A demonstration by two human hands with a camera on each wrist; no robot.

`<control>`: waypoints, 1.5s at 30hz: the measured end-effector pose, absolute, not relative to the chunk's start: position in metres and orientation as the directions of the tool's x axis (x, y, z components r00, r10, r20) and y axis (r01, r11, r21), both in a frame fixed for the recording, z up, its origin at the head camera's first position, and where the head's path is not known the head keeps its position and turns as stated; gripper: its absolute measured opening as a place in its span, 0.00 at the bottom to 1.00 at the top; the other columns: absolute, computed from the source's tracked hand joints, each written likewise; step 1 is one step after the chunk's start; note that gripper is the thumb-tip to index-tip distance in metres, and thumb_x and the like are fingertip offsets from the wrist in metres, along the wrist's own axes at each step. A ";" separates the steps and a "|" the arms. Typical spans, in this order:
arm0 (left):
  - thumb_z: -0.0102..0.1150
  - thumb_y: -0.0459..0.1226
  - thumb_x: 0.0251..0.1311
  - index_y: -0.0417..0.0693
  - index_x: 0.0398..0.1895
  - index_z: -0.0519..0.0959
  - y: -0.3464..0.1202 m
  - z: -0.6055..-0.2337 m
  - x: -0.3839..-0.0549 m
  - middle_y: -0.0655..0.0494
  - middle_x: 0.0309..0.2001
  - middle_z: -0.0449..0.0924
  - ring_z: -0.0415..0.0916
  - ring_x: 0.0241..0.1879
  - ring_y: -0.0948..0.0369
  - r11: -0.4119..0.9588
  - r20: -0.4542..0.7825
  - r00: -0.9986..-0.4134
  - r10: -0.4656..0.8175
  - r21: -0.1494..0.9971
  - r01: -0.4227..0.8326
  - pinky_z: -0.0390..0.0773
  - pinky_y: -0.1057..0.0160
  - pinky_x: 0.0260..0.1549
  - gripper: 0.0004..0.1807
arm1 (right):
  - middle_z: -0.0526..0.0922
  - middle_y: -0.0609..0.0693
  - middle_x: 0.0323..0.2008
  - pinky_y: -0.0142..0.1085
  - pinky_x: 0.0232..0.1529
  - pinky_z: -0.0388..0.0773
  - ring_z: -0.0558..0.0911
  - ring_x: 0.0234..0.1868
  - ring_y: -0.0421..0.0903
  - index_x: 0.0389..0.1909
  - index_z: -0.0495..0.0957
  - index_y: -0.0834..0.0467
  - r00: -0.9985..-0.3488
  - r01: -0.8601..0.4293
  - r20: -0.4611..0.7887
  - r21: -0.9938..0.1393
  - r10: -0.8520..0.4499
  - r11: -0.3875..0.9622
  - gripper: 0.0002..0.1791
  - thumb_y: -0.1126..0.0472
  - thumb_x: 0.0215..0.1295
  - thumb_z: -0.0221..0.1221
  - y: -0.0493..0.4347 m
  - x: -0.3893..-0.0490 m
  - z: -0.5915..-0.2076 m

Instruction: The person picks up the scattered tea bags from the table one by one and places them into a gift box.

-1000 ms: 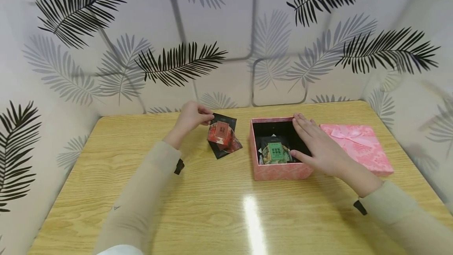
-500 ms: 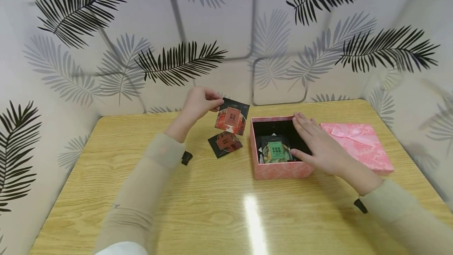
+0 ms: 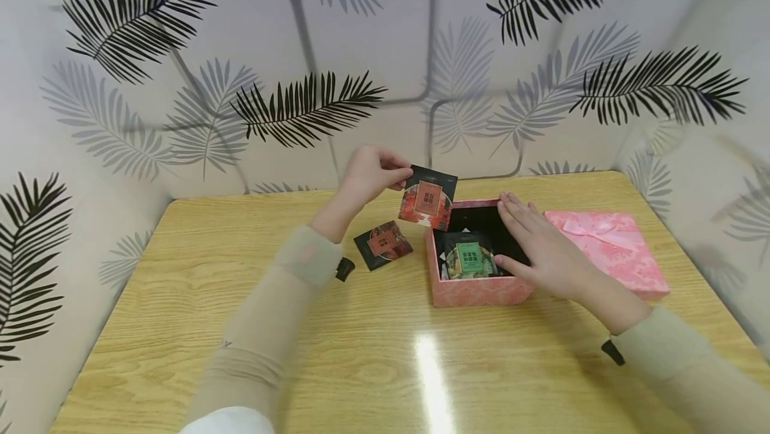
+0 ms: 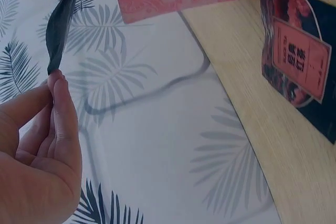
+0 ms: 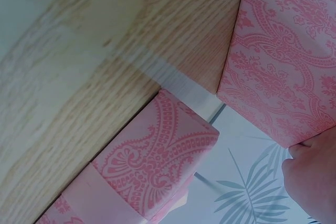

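Between thumb and fingertips my left hand (image 3: 368, 182) pinches the left edge of a dark red-and-black tea sachet (image 3: 428, 198). The sachet is raised and overlaps the back left corner of the open pink box (image 3: 481, 292). In the left wrist view the held sachet (image 4: 62, 24) shows edge-on. Inside the box lies a tea sachet with a green label (image 3: 472, 259). My right hand (image 3: 544, 247) rests across the box's right rim, fingers straight, thumb near the front corner. Another red-and-black tea sachet (image 3: 383, 245) lies on the table left of the box.
The pink box lid (image 3: 607, 247), with a ribbon bow, lies right of the box, behind my right forearm. A leaf-patterned wall covering (image 3: 373, 53) rises along the back of the wooden table (image 3: 361, 354).
My left hand has lifted the upper red-and-black sachet off the other one and carried it right, to the box's back left corner. My right hand has stayed at the box.
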State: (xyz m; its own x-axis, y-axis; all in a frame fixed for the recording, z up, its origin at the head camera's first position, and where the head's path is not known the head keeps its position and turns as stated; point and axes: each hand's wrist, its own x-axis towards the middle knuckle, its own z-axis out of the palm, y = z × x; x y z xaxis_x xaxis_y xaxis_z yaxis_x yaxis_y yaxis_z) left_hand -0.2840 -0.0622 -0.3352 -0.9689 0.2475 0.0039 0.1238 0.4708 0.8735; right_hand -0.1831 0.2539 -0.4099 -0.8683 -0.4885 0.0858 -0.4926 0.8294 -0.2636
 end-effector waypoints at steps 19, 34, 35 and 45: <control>0.69 0.30 0.69 0.35 0.45 0.90 -0.019 -0.355 -0.270 0.42 0.38 0.92 0.90 0.30 0.58 0.485 0.005 -0.924 0.381 0.850 0.205 0.90 0.65 0.35 0.07 | 0.46 0.64 0.86 0.55 0.88 0.39 0.47 0.87 0.63 0.86 0.43 0.65 -0.856 -0.514 0.103 -0.269 -0.506 0.815 0.51 0.42 0.79 0.57 0.255 -0.182 -0.413; 0.70 0.36 0.70 0.42 0.44 0.92 -0.001 -0.368 -0.262 0.49 0.37 0.93 0.90 0.34 0.58 0.652 0.004 -0.876 0.483 0.666 0.362 0.86 0.68 0.36 0.07 | 0.46 0.64 0.86 0.56 0.88 0.41 0.47 0.87 0.63 0.86 0.44 0.65 -0.856 -0.514 0.107 -0.280 -0.506 0.811 0.50 0.43 0.79 0.58 0.255 -0.182 -0.412; 0.70 0.36 0.70 0.43 0.44 0.92 -0.001 -0.368 -0.262 0.51 0.37 0.93 0.90 0.34 0.59 0.665 0.009 -0.873 0.487 0.644 0.378 0.86 0.67 0.38 0.07 | 0.46 0.64 0.86 0.57 0.87 0.41 0.47 0.87 0.63 0.86 0.44 0.65 -0.857 -0.512 0.105 -0.280 -0.504 0.812 0.50 0.43 0.79 0.58 0.255 -0.181 -0.411; 0.73 0.38 0.67 0.47 0.43 0.93 0.000 -0.367 -0.262 0.54 0.39 0.94 0.90 0.38 0.61 0.690 0.036 -0.860 0.508 0.581 0.432 0.86 0.65 0.43 0.07 | 0.48 0.65 0.86 0.55 0.88 0.40 0.48 0.87 0.63 0.85 0.45 0.66 -0.850 -0.525 0.129 -0.278 -0.511 0.804 0.50 0.43 0.78 0.58 0.255 -0.182 -0.412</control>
